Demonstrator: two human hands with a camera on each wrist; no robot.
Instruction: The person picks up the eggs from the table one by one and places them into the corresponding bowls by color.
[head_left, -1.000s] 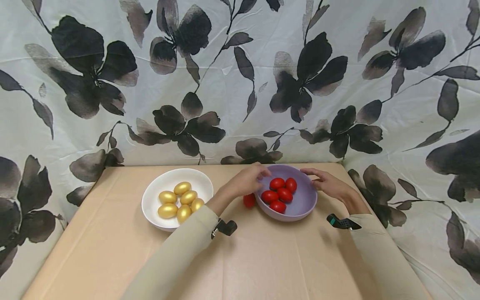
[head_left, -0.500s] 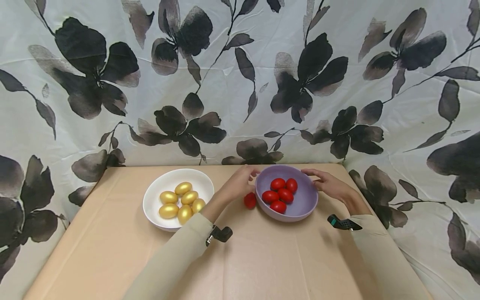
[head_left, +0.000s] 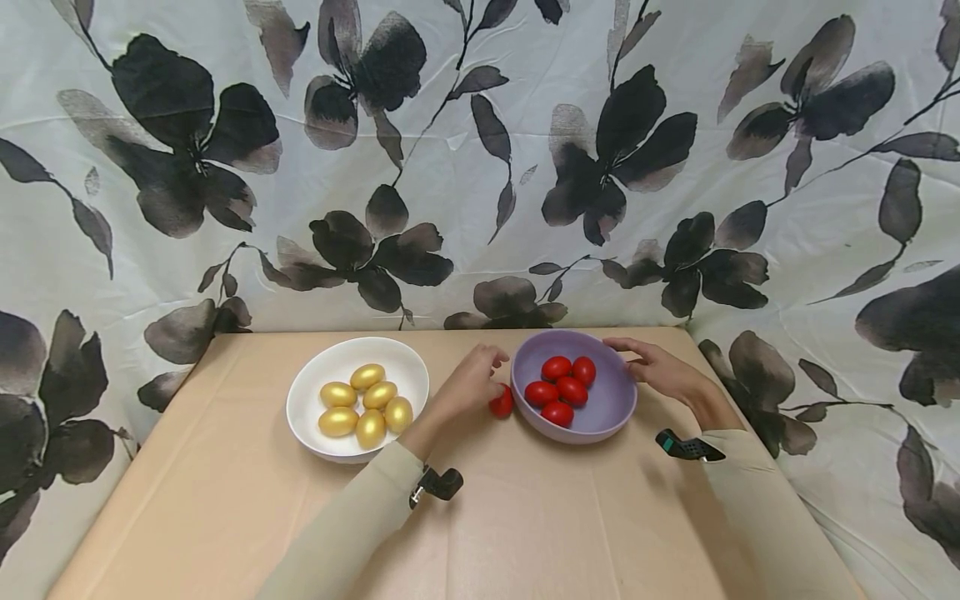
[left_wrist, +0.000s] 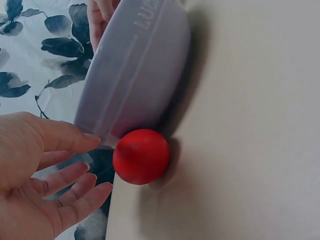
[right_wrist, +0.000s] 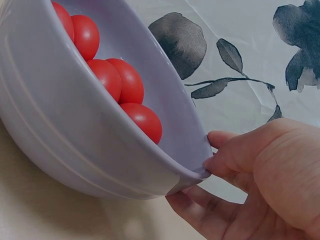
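Observation:
In the head view my left hand (head_left: pixel 468 383) is beside a loose red egg (head_left: pixel 501 402), which lies on the table against the left side of a purple bowl (head_left: pixel 615 408). The left wrist view shows that hand's fingers (left_wrist: pixel 75 190) spread and apart from the red egg (left_wrist: pixel 141 156), with nothing held. My right hand (head_left: pixel 663 371) holds the bowl's right rim. In the right wrist view its thumb and fingers pinch the purple bowl (right_wrist: pixel 100 150) at the edge. Several red eggs (head_left: pixel 572 392) lie inside the bowl.
Left of the purple bowl, a white bowl (head_left: pixel 303 425) contains several golden eggs (head_left: pixel 337 422). Both bowls stand on a tan-covered table (head_left: pixel 525 517). A white cloth with dark flowers (head_left: pixel 480 192) hangs behind the table's far edge.
My left hand has moved from over the purple bowl's left rim leftward and down to the loose red egg. My right hand stays at the bowl's rim.

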